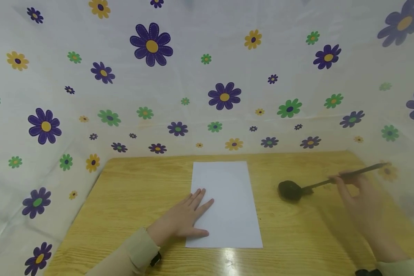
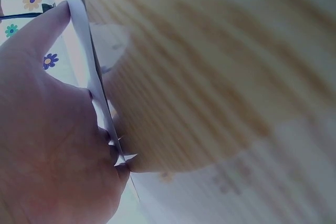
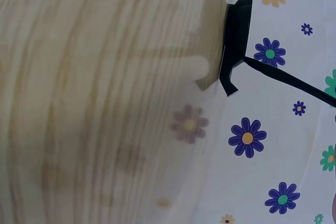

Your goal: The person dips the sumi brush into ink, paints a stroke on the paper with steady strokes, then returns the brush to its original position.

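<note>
Desk [image 1: 141,184] in yellowish wood grain, with a white, flower-printed cloth [image 1: 189,76] rising beyond its far edge and along its sides. One blank white sheet of paper [image 1: 227,207] lies about midway between the desk's left and right edges, its top close to the far edge. The person's left hand [image 1: 179,220] rests across the sheet's left side, fingers straight and spread, its grip released. Toward the desk's right edge, the right hand [image 1: 360,199] pinches a black ladle [image 1: 289,191] by its handle [image 1: 370,169]. The bowl [image 3: 237,32] points left, apart from the sheet; whether it touches the wood cannot be told. Because the pinch sits well back from the bowl, its weight could make the ladle swivel or drop. The handle's end might catch the cloth if swung outward, and the sheet could crease if the left hand drags sideways.
</note>
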The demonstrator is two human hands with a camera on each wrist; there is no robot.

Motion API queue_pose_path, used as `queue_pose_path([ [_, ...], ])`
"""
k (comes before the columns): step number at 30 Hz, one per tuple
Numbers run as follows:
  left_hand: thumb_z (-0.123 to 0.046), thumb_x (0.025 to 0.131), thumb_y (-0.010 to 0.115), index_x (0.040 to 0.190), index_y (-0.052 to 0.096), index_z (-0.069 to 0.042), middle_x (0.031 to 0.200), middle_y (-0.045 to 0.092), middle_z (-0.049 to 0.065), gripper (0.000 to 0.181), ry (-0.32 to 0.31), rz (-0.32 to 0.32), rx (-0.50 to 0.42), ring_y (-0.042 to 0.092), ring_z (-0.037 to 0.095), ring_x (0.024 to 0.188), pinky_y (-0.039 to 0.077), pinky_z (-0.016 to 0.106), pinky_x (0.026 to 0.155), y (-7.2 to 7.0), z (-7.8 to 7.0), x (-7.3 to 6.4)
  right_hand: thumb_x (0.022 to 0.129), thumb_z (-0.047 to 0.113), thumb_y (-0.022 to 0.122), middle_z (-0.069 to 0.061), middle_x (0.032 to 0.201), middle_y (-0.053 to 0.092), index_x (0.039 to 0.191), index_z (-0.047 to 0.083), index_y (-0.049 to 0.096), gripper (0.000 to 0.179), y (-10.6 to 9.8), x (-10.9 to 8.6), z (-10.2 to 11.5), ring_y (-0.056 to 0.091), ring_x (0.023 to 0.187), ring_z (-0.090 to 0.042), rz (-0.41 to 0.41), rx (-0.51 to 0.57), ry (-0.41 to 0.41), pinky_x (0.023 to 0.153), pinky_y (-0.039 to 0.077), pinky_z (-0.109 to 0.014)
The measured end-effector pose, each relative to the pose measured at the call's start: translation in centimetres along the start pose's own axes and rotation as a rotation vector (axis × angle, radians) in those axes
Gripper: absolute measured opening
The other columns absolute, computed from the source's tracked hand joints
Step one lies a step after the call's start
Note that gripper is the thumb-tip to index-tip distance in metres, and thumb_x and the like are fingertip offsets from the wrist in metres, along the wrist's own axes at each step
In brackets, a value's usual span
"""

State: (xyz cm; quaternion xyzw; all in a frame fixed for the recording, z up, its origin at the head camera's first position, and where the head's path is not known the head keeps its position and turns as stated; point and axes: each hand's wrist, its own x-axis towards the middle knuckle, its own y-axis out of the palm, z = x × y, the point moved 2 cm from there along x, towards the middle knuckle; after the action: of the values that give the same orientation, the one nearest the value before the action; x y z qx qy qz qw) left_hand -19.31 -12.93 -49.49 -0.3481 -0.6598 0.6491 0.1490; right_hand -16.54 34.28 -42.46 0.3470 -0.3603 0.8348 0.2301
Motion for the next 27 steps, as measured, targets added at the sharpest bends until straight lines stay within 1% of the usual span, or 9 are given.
queue_pose_path([
  [2,-0.076,0.099,0.050,0.172,0.014,-0.025,0.179,0.000,0.018,0.097,0.001,-0.004,-0.001,0.007,0.035,0.168,0.019,0.048,0.137,0.0,0.0,0.0,0.091,-0.003,0.074,0.037,0.104,0.067,0.094,-0.003,0.077,0.004,-0.2,0.2,0.0,0.046,0.104,0.033,-0.020,-0.010,-0.022,0.092,0.033,0.005],
  [5,-0.075,0.098,0.051,0.172,0.015,-0.024,0.179,0.001,0.019,0.097,0.000,-0.008,0.002,0.007,0.035,0.167,0.019,0.049,0.137,-0.1,0.0,-0.1,0.092,-0.001,0.075,0.033,0.100,0.069,0.096,0.001,0.079,0.006,-0.4,0.6,0.1,0.047,0.101,0.033,-0.026,-0.012,-0.026,0.093,0.034,0.004],
  [7,-0.076,0.098,0.052,0.172,0.015,-0.024,0.179,0.001,0.019,0.097,-0.002,-0.008,0.007,0.007,0.035,0.167,0.018,0.048,0.137,-0.1,0.0,-0.1,0.093,0.001,0.075,0.040,0.103,0.064,0.098,-0.001,0.079,0.006,-0.5,0.7,0.2,0.047,0.101,0.034,-0.008,-0.020,0.003,0.093,0.033,0.004],
  [9,-0.076,0.098,0.051,0.172,0.014,-0.025,0.179,0.000,0.019,0.098,-0.005,-0.003,0.014,0.006,0.035,0.168,0.017,0.048,0.137,-0.1,0.0,-0.1,0.096,0.003,0.075,0.052,0.106,0.052,0.100,-0.001,0.079,0.008,-0.7,0.7,0.3,0.045,0.099,0.036,0.022,-0.044,0.056,0.091,0.031,0.005],
  [11,-0.076,0.098,0.051,0.172,0.014,-0.025,0.179,0.000,0.019,0.098,-0.006,-0.002,0.018,0.006,0.034,0.168,0.017,0.048,0.137,-0.1,0.0,-0.1,0.099,0.008,0.074,0.057,0.107,0.046,0.103,-0.001,0.079,0.011,-0.9,0.6,0.5,0.042,0.099,0.037,0.057,-0.069,0.111,0.090,0.029,0.006],
  [13,-0.076,0.098,0.051,0.172,0.014,-0.025,0.179,-0.001,0.018,0.098,-0.007,0.000,0.022,0.006,0.034,0.168,0.017,0.048,0.137,0.0,0.0,-0.1,0.100,0.010,0.072,0.058,0.107,0.044,0.105,0.000,0.078,0.013,-1.1,0.6,0.7,0.040,0.099,0.037,0.077,-0.086,0.153,0.089,0.027,0.006],
  [16,-0.077,0.098,0.051,0.172,0.015,-0.024,0.179,0.000,0.019,0.098,-0.004,-0.006,0.024,0.007,0.035,0.167,0.018,0.048,0.137,0.0,0.1,-0.1,0.101,0.010,0.072,0.058,0.107,0.044,0.106,-0.002,0.078,0.015,-1.2,0.6,1.1,0.040,0.100,0.037,0.082,-0.080,0.171,0.089,0.027,0.006],
  [24,-0.077,0.098,0.050,0.172,0.014,-0.025,0.179,0.000,0.018,0.097,-0.003,-0.004,0.024,0.006,0.035,0.168,0.017,0.048,0.137,0.0,0.1,0.0,0.095,0.003,0.072,0.059,0.107,0.047,0.101,-0.006,0.078,0.012,-0.5,0.8,2.1,0.042,0.104,0.035,0.050,-0.031,0.020,0.090,0.030,0.003],
  [27,-0.077,0.098,0.049,0.173,0.013,-0.026,0.179,-0.001,0.018,0.097,-0.002,-0.002,0.025,0.006,0.034,0.168,0.017,0.047,0.137,0.1,0.1,0.1,0.093,0.001,0.073,0.053,0.108,0.054,0.101,-0.004,0.078,0.011,-0.1,0.5,1.7,0.045,0.101,0.036,0.042,-0.021,-0.021,0.081,0.035,0.005],
])
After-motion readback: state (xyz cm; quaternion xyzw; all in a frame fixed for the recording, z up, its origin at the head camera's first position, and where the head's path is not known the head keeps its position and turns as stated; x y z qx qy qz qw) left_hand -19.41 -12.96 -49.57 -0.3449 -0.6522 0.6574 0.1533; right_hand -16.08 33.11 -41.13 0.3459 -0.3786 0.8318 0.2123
